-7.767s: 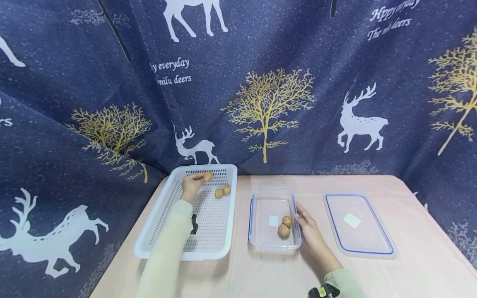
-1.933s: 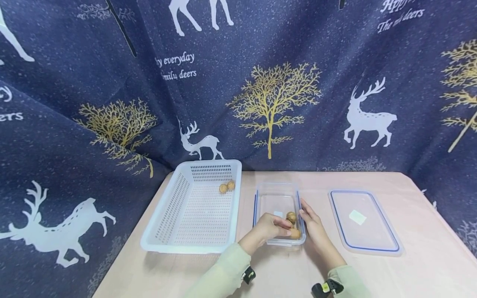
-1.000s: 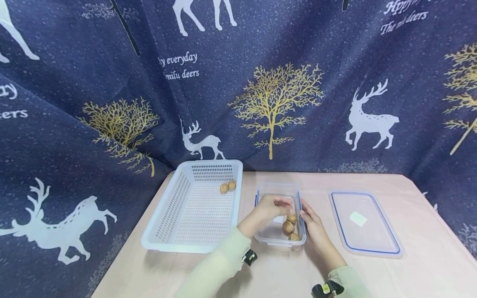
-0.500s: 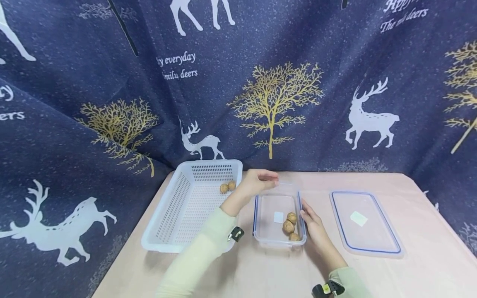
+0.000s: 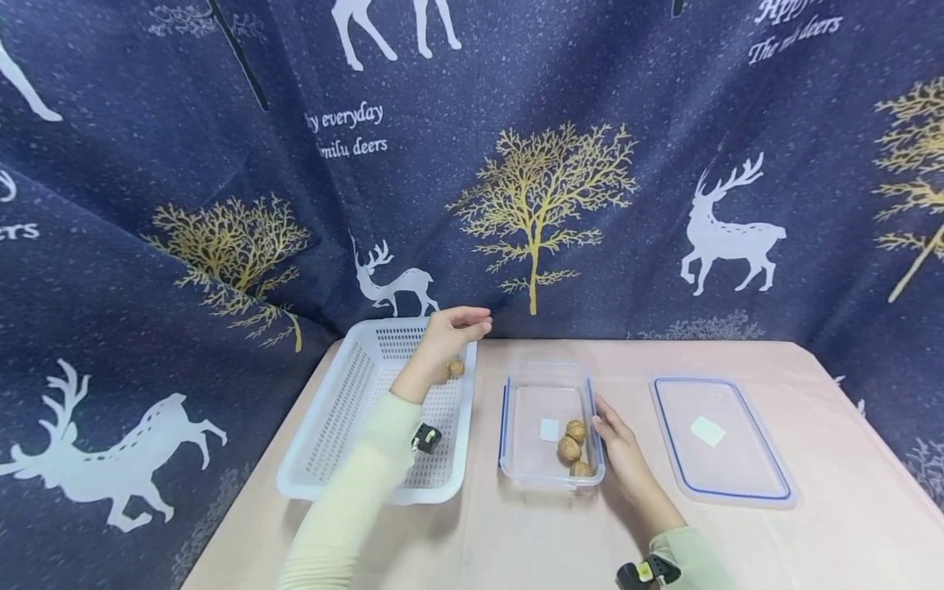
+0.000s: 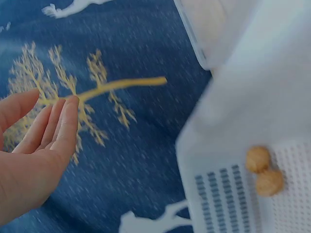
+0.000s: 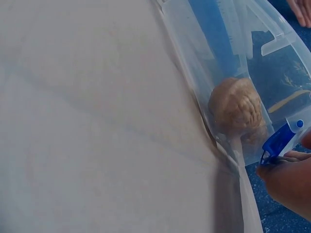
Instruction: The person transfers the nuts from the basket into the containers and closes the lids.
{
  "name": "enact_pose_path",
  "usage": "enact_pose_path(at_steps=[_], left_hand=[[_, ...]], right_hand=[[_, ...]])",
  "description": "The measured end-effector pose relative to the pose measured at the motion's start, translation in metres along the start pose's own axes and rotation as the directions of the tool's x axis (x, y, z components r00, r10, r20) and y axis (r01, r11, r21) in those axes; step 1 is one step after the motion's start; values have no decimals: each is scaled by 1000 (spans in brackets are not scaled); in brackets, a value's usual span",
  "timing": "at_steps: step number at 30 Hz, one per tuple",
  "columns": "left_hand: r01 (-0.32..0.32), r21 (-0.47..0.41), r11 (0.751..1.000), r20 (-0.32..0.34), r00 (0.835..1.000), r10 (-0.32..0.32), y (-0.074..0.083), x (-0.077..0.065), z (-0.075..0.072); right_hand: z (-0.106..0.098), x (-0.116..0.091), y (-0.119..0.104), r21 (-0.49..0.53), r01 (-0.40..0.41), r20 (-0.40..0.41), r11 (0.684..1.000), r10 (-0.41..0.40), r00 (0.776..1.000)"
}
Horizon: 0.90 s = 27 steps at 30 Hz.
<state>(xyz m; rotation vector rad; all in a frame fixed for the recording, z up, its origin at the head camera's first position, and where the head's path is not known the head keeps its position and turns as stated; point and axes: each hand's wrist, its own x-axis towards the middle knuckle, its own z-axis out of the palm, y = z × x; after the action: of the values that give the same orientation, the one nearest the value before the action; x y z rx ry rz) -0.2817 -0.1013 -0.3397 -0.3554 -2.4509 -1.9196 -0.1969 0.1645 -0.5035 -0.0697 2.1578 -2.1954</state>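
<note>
My left hand is raised over the far right rim of the white slotted basket, its fingers extended with nothing between them. In the left wrist view, two walnuts lie on the basket's floor; my left forearm partly hides them in the head view. To the right stands a clear plastic food container without its lid, blue flaps along its sides. Three walnuts sit in its near right part. My right hand rests against the container's right wall, fingers fairly straight beside the blue flap.
A clear lid with a blue seal lies flat on the pink tablecloth, right of my right hand. A dark blue curtain printed with deer and trees hangs behind the table. A pale square label shows at the container's floor.
My left hand carried a walnut from the basket into the container, released it, then moved back left over the basket. The right hand has stayed at the container's side.
</note>
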Motion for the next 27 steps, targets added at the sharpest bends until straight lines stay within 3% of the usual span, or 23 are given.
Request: enact_pose_path(at_steps=[8, 12, 18, 23, 27], left_hand=[[15, 20, 1000, -86, 996, -13, -23, 4, -20], [80, -13, 997, -146, 986, -81, -42, 9, -25], [165, -67, 984, -286, 942, -177, -75, 17, -32], [177, -126, 976, -362, 908, -212, -100, 23, -36], [186, -100, 978, -416, 885, -210, -112, 24, -38]], right_hand=[[0, 1, 1, -1, -7, -7, 1000, 7, 1000], [0, -1, 0, 10, -7, -7, 1000, 7, 1000], [3, -1, 0, 12, -6, -11, 1000, 6, 1000], [2, -2, -1, 24, -8, -12, 1000, 9, 1000], [1, -3, -2, 15, -6, -6, 1000, 6, 1000]])
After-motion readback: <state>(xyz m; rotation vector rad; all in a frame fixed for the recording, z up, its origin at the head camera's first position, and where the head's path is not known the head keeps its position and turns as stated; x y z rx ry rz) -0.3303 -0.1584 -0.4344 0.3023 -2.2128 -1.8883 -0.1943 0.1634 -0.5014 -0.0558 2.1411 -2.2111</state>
